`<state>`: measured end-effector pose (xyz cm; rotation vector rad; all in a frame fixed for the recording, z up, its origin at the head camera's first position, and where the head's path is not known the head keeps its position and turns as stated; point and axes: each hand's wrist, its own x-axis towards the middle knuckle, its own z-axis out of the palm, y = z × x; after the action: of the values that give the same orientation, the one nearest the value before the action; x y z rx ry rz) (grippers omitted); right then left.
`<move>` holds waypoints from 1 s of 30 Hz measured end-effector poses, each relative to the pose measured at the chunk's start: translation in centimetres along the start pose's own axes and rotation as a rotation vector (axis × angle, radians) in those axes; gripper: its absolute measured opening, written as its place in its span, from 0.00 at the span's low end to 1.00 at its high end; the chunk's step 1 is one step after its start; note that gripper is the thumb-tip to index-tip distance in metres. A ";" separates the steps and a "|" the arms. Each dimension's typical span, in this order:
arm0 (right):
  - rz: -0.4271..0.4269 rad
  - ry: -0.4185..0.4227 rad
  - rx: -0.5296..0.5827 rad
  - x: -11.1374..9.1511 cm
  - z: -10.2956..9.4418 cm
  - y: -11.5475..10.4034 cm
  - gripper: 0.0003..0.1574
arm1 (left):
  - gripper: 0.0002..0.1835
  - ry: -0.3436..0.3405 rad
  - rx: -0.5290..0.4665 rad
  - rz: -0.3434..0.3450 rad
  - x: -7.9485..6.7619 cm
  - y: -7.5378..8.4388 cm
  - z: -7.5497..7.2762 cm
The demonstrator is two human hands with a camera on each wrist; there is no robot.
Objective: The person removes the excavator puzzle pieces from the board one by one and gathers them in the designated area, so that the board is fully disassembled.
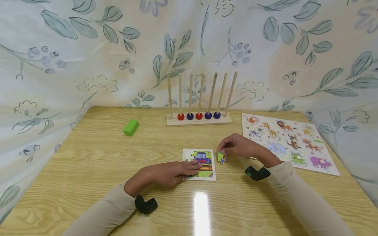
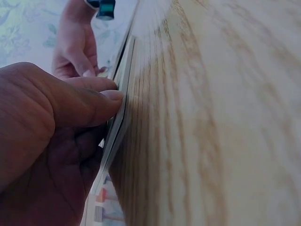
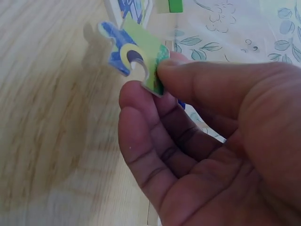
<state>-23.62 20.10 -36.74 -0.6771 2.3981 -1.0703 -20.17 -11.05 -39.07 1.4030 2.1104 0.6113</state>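
Observation:
A small square jigsaw puzzle [image 1: 213,165] with a white frame lies on the table and shows a blue and red vehicle. One white gap shows at its upper left. My left hand [image 1: 168,173] rests on it, fingers stretched across the picture; in the left wrist view the thumb [image 2: 112,95] is right at the frame's edge. Just right of the puzzle, my right hand [image 1: 240,146] pinches a jigsaw piece [image 3: 141,42] between thumb and fingers. That piece is green and blue with a yellow arc, and it is held tilted above the table.
A wooden stand [image 1: 199,122] with several upright rods and red and blue beads is at the back. A green block [image 1: 131,127] lies at the back left. On the right is an animal peg board [image 1: 287,141], partly behind the right forearm. A floral cloth [image 1: 189,49] hangs behind.

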 end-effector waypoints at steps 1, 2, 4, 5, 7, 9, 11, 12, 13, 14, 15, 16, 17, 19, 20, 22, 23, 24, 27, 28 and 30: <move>-0.005 -0.005 0.002 0.0 0.0 0.1 0.09 | 0.26 0.001 0.000 -0.003 0.0 0.0 0.0; -0.008 -0.011 0.006 -0.1 0.0 0.1 0.09 | 0.26 0.001 -0.001 -0.004 0.0 0.0 0.0; -0.016 -0.018 0.011 -0.2 0.0 0.2 0.09 | 0.26 0.000 0.000 0.002 0.0 0.0 0.0; -0.021 -0.019 0.008 -0.2 0.0 0.2 0.09 | 0.26 0.000 0.006 0.010 0.0 0.0 -0.1; -0.019 -0.022 0.005 -0.3 0.0 0.3 0.09 | 0.26 -0.001 0.015 0.021 0.1 0.0 -0.1; -0.020 -0.027 0.002 -0.3 0.0 0.4 0.09 | 0.26 -0.005 0.020 0.024 0.1 0.0 -0.1; -0.013 -0.030 -0.006 -0.3 0.1 0.4 0.09 | 0.26 -0.007 0.025 0.024 0.1 -0.1 -0.1; -0.009 -0.030 -0.017 -0.3 0.0 0.4 0.09 | 0.26 -0.008 0.022 0.021 0.1 -0.1 -0.1; -0.008 -0.029 -0.034 -0.3 0.0 0.4 0.09 | 0.26 -0.008 0.020 0.019 0.2 -0.1 -0.1; -0.011 -0.025 -0.048 -0.3 -0.1 0.3 0.09 | 0.26 -0.010 0.017 0.018 0.2 -0.2 -0.1; -0.014 -0.020 -0.067 -0.3 -0.1 0.3 0.08 | 0.26 -0.009 0.017 0.019 0.2 -0.2 -0.1; -0.010 -0.013 -0.085 -0.3 -0.2 0.3 0.09 | 0.26 -0.008 0.017 0.020 0.2 -0.2 -0.1; -0.011 -0.008 -0.102 -0.3 -0.3 0.2 0.08 | 0.26 -0.007 0.017 0.022 0.2 -0.2 -0.1; -0.008 0.004 -0.121 -0.2 -0.4 0.1 0.09 | 0.26 -0.008 0.012 0.021 0.1 -0.1 -0.1; -0.009 0.007 -0.125 -0.2 -0.4 0.1 0.09 | 0.26 -0.007 0.013 0.021 0.1 -0.1 -0.1; -0.010 0.012 -0.131 0.0 -0.4 0.2 0.09 | 0.26 -0.008 0.013 0.022 0.1 -0.2 -0.1; -0.015 0.012 -0.131 0.1 -0.4 0.2 0.09 | 0.26 -0.008 0.013 0.021 0.1 -0.2 -0.1; -0.019 0.013 -0.131 0.2 -0.3 0.2 0.09 | 0.26 -0.009 0.011 0.019 0.1 -0.2 -0.1; -0.042 0.017 -0.135 0.7 -0.1 0.2 0.09 | 0.26 -0.010 0.009 0.015 0.0 -0.2 -0.1; -0.045 0.019 -0.133 0.8 0.0 0.1 0.09 | 0.26 -0.009 0.010 0.015 0.0 -0.2 -0.1; -0.059 0.019 -0.131 1.1 0.1 0.0 0.09 | 0.26 -0.007 0.008 0.017 0.0 -0.2 -0.1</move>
<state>-24.45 19.34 -37.01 -0.7893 2.4951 -0.9530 -20.37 -11.13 -39.11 1.4270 2.0998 0.6038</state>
